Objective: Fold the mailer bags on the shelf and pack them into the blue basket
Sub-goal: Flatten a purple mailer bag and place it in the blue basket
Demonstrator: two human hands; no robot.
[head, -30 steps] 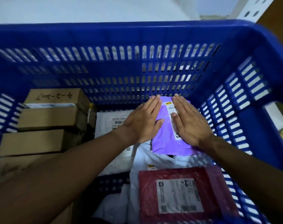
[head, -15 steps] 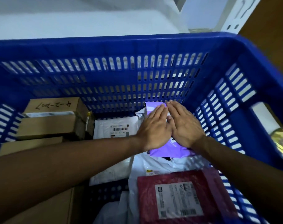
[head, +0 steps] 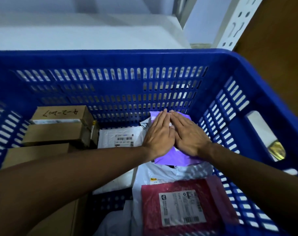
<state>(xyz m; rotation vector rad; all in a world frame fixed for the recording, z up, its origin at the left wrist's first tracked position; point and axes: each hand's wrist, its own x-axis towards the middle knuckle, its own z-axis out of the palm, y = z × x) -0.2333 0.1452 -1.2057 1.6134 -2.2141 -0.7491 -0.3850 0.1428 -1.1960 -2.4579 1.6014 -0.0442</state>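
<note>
A folded purple mailer bag (head: 172, 159) lies at the far right of the blue basket (head: 110, 57), against its back wall. My left hand (head: 159, 135) and my right hand (head: 187, 133) both rest flat on top of it, side by side, fingers straight and close together, thumbs touching. Neither hand grips anything. Most of the purple bag is hidden under my palms. A red mailer bag (head: 187, 206) with a white label lies nearer to me, on a white mailer bag (head: 161, 174).
Several brown cardboard boxes (head: 58, 126) fill the basket's left side. Another white mailer with a barcode (head: 121, 137) lies beside them. Behind the basket runs a white shelf surface (head: 76, 34) with a perforated white upright (head: 236, 24) at the right.
My hands have slid closer together on the purple bag, covering its label. The view has tilted up, showing more of the shelf behind the basket.
</note>
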